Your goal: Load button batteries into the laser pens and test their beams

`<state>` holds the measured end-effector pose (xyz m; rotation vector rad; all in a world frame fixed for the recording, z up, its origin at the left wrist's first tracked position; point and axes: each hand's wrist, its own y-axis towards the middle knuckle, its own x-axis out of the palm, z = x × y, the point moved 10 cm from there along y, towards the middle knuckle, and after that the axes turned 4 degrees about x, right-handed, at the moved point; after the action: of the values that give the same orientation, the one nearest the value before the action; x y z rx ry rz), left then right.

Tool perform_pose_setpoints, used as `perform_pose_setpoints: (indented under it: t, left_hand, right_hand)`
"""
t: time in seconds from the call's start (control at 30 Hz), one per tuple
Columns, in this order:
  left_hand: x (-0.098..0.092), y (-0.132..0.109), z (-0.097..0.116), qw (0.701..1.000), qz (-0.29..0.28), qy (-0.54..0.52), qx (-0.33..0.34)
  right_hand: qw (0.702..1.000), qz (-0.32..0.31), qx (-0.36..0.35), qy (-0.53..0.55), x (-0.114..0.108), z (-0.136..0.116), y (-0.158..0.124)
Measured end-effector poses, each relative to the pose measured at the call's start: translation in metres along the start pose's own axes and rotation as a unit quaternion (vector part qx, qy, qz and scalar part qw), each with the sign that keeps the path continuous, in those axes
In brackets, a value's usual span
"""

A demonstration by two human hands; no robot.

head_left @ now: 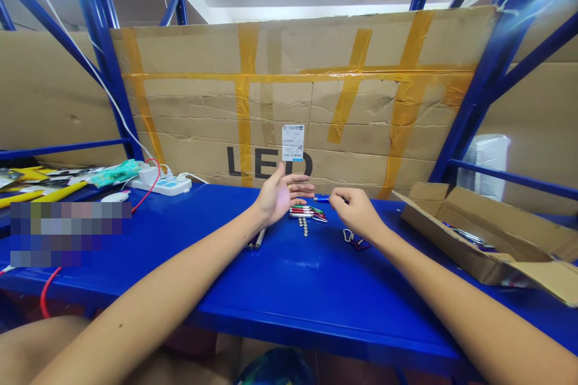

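My left hand (282,197) is open above the table, its palm turned to the right and fingers stretched out. Nothing is in it. My right hand (353,209) is closed on a small blue metal tube (321,199), whose end points left toward my left fingers. Below and between the hands lie several slim red, green and silver tubes (300,212), with carabiner clips at their right ends. In front of them several small silver button cells (303,226) stand in short rows. Loose carabiner clips (354,239) lie below my right hand. Dark and silver tubes (258,239) are partly hidden by my left wrist.
An open cardboard box (483,271) with tubes inside stands at the right of the blue table (293,289). A white power strip (167,184) and packaged items (112,174) are at the left. A taped cardboard sheet (203,114) and blue posts (474,90) rise behind.
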<state>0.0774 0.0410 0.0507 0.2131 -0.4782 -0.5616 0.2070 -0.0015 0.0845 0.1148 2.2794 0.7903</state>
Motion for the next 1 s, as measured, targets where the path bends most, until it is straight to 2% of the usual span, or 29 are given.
perform_pose_setpoints:
  t: [0.47, 1.0]
  left_hand:
    - [0.000, -0.001, -0.003, 1.000, 0.000, -0.002, -0.006]
    - [0.001, -0.001, -0.001, 1.000, -0.004, -0.007, -0.003]
  right_hand:
    - [1.000, -0.006, -0.005, -0.007, 0.002, 0.000, 0.000]
    - [0.999, 0.031, 0.003, 0.004, -0.009, -0.003, -0.001]
